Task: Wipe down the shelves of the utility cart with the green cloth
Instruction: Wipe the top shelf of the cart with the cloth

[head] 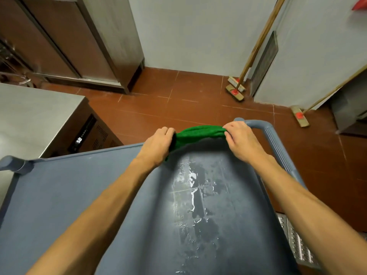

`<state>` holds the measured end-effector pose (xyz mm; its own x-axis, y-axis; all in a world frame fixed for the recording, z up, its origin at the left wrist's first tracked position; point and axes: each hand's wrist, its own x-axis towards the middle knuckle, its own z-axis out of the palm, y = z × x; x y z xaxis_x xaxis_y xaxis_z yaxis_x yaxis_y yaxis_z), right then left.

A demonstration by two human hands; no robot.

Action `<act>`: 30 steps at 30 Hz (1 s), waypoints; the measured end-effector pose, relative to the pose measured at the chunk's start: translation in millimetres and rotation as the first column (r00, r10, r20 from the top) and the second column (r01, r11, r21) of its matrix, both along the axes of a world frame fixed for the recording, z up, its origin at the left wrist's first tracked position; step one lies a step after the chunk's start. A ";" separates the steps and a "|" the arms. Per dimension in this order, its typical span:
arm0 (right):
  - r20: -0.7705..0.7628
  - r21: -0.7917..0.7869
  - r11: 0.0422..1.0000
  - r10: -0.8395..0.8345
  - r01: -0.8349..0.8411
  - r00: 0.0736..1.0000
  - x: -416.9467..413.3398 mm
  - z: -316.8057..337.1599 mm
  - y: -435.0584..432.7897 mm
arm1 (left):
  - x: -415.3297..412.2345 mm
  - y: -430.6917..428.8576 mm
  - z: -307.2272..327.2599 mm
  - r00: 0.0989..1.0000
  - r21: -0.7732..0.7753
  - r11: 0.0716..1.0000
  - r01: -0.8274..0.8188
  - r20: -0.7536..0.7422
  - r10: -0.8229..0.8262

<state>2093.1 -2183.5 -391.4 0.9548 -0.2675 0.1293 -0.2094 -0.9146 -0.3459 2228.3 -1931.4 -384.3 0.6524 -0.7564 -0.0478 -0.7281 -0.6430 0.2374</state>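
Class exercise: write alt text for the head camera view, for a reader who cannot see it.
A left hand and a right hand grip a green cloth stretched between them at the far end of a grey-blue cart shelf streaked with wet patches. Beyond: red floor tiles, brooms against a white wall.

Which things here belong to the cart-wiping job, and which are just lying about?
In the job: green cloth, gripped by left hand and right hand; utility cart's wet top shelf.
Lying about: brooms, steel counter, steel cabinet.
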 end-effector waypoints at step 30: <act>-0.266 -0.039 0.994 -0.112 0.105 0.957 -111.0 -93.8 25.8 | -81.8 8.1 -91.6 1.000 0.314 0.949 -0.020 -0.005 0.023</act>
